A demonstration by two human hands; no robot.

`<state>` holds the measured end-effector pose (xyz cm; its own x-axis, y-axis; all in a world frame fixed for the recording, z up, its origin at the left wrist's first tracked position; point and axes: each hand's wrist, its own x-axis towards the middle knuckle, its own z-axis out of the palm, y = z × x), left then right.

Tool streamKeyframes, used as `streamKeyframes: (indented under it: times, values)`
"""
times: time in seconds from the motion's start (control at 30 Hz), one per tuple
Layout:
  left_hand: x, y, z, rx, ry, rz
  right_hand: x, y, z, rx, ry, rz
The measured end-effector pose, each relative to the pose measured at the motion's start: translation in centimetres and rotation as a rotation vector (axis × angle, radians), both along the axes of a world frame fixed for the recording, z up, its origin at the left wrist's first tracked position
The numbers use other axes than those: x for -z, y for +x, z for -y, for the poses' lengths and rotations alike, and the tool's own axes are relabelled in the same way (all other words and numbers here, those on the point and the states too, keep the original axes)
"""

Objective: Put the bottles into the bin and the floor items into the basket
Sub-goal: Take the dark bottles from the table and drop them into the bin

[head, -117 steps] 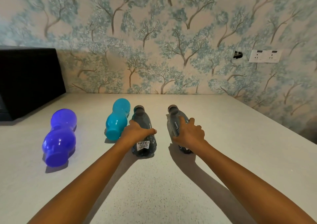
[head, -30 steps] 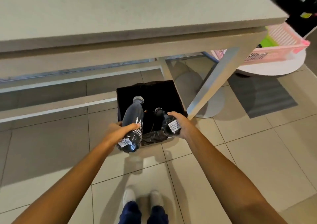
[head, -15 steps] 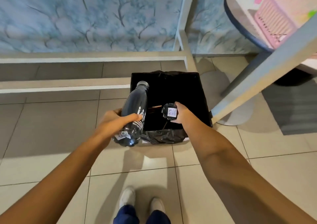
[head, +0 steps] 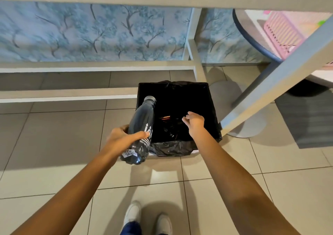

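Head view, left hand: my left hand (head: pixel 124 139) holds a dark bottle (head: pixel 140 132), fingers (head: pixel 139 135) wrapped round its lower body, thumb side across the label.
Bottle attitude: tilted, grey cap pointing up and away from me, base toward me; white lettering shows on the side, a small white sticker near the base.
Bottle position: over the near left corner of the bin (head: pixel 210 108); the neck crosses the bin's left rim, the base hangs above the floor tiles (head: pixel 54 135) just short of it.
Right hand: my right hand (head: pixel 195 122) hovers over the bin mouth, fingers (head: pixel 185 119) loosely spread and slightly curled, holding nothing.
Bin: square, lined with a black bag, standing on the floor beside a white table leg (head: pixel 270 83); the bag's edge folds out over the near rim.
Bin contents: dark inside; a faint orange glint and some shiny shapes, cannot tell what they are.
Basket: a pink basket (head: pixel 284 34) sits on a round tabletop (head: pixel 252 29) at upper right, well apart from the bin.
Below: my white shoes (head: pixel 133 213) on the tiles.
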<state>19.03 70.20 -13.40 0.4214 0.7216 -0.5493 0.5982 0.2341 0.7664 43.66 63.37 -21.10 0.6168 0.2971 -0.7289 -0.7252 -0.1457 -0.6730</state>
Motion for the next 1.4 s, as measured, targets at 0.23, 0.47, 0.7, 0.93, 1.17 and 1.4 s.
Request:
streamKeyframes:
  times: [0.23, 0.47, 0.7, 0.93, 1.17, 1.4]
  values:
    - [-1.0, -0.3, 1.8, 0.229, 0.301, -0.075, -4.4, -0.9, 3.6, -0.179, 0.150, 0.007]
    - [-2.9, -2.1, 1.0, 0.671, 0.607, -0.067, -8.9, -0.2, 6.3, -0.419, 0.193, -0.056]
    - [-3.7, -2.3, 0.4, 0.670, 0.745, -0.146, -10.7, 0.0, 7.7, -0.403, 0.058, 0.055]
    - [-3.5, -3.7, 1.7, 0.196, 0.577, 0.009, -7.4, -0.5, 4.7, -0.140, -0.221, 0.235]
    - [-0.5, -5.1, 0.1, 0.033, 0.392, -0.057, 1.3, 0.7, -2.1, -0.345, -0.601, 0.403]
    - [1.1, -2.5, -1.0, -0.007, 0.364, -0.070, 6.4, 2.5, -2.8, -0.443, -0.602, 0.377]
